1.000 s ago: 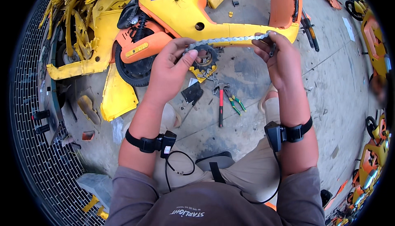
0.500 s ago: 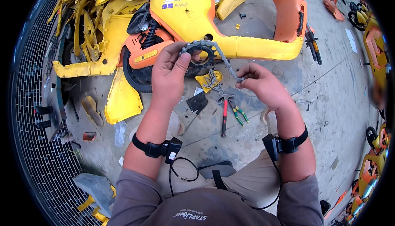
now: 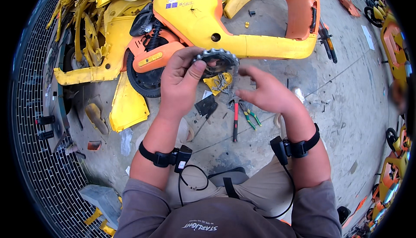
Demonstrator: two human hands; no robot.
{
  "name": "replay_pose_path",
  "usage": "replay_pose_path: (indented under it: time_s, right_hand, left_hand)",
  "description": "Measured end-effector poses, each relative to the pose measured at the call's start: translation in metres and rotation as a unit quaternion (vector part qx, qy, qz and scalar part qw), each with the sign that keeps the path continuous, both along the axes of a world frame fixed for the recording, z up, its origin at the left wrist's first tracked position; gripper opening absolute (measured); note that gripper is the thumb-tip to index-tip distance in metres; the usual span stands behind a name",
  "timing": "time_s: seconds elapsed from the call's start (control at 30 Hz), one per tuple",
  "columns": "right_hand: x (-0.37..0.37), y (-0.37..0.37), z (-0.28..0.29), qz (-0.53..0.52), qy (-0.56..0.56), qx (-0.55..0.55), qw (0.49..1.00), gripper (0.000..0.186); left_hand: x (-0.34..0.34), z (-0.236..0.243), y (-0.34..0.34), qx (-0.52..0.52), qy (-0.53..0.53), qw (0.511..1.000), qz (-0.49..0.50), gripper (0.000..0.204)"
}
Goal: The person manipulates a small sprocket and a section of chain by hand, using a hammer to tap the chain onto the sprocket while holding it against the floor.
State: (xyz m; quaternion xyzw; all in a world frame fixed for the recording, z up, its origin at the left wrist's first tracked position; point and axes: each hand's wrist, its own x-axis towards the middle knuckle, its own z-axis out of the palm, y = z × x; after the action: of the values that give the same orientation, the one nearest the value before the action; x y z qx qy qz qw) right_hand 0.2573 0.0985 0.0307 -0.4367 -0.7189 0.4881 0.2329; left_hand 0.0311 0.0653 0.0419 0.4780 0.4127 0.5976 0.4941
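Note:
My left hand (image 3: 180, 80) grips a dark toothed sprocket (image 3: 219, 64), thumb on its face. A silver chain (image 3: 221, 51) wraps over the sprocket's top, its loose length hanging blurred on the right. My right hand (image 3: 264, 90) is beside that length, thumb and fingers apart and slightly blurred. Beneath my hands lie a yellow plastic piece (image 3: 212, 83) with more chain on it, a black plate (image 3: 204, 106), a hammer (image 3: 235, 123) with red-and-black handle and green-handled pliers (image 3: 252, 119).
A yellow-orange scooter body (image 3: 190, 12) with a wheel (image 3: 143, 82) lies ahead, beside piled yellow panels (image 3: 86, 30). More scooters (image 3: 390, 47) line the right edge. A dark grating (image 3: 41, 151) runs along the left; a grey block (image 3: 100, 201) sits lower left.
The chain, earlier stretched straight between both hands, now curves round the sprocket and hangs. My right hand has moved down and left, its fingers now apart; my left hand still grips the sprocket.

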Motion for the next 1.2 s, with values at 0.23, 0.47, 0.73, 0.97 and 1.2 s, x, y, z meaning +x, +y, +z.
replay_pose_path:
  time_s: [0.23, 0.47, 0.73, 0.97, 1.2]
  right_hand:
    - [-0.011, 0.009, 0.004, -0.017, 0.240, -0.058, 0.969, 0.035]
    - [-0.006, 0.010, 0.010, -0.059, 0.137, -0.027, 0.988, 0.022]
    - [-0.008, 0.013, 0.009, -0.073, 0.171, -0.099, 0.978, 0.022]
    - [-0.010, 0.016, 0.009, -0.100, 0.175, -0.163, 0.966, 0.025]
    - [-0.010, 0.016, 0.002, -0.115, 0.213, -0.241, 0.940, 0.029]
  left_hand:
    - [0.012, 0.000, -0.003, -0.009, 0.028, 0.999, -0.016, 0.026]
    - [0.006, 0.009, -0.001, -0.099, 0.130, 0.986, 0.039, 0.024]
    - [0.004, 0.006, 0.001, -0.122, 0.142, 0.982, 0.016, 0.034]
    - [0.004, 0.002, 0.002, -0.199, 0.066, 0.978, -0.019, 0.038]
    - [0.011, -0.002, -0.001, -0.196, 0.000, 0.980, -0.046, 0.043]
